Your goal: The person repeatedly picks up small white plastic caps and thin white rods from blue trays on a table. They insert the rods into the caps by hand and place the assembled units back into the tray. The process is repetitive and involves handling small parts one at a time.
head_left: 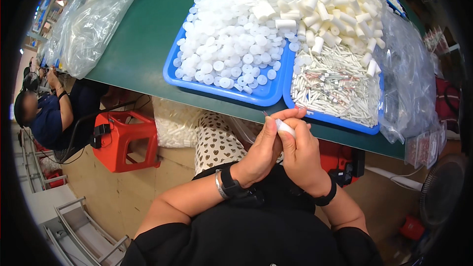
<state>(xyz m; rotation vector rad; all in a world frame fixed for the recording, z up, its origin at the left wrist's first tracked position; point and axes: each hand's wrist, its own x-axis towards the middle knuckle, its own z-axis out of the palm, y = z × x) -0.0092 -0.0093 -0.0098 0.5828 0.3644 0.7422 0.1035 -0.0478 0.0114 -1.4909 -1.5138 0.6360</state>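
Just in front of the table edge, my two hands meet around a small white foam cylinder [286, 128]. My right hand [306, 160] closes its thumb and fingers on the cylinder's near end. My left hand [257, 157] pinches at its far end, with some fingers stretched behind it. A thin reddish tip [265, 114] pokes out by my left thumb; what it belongs to is hidden. Beyond my hands lies a blue tray of translucent white discs [231, 51]. Beside it, a second blue tray [340, 124] holds many thin white sticks [335, 86] and a heap of cream foam cylinders [340, 15].
A green table [130, 51] carries the trays. Clear plastic bags lie at its left [101, 24] and right [406, 69]. Below are a red stool [125, 140] and a bag of pale pieces [175, 120]. Another person [54, 113] sits at the left; a fan [443, 189] stands right.
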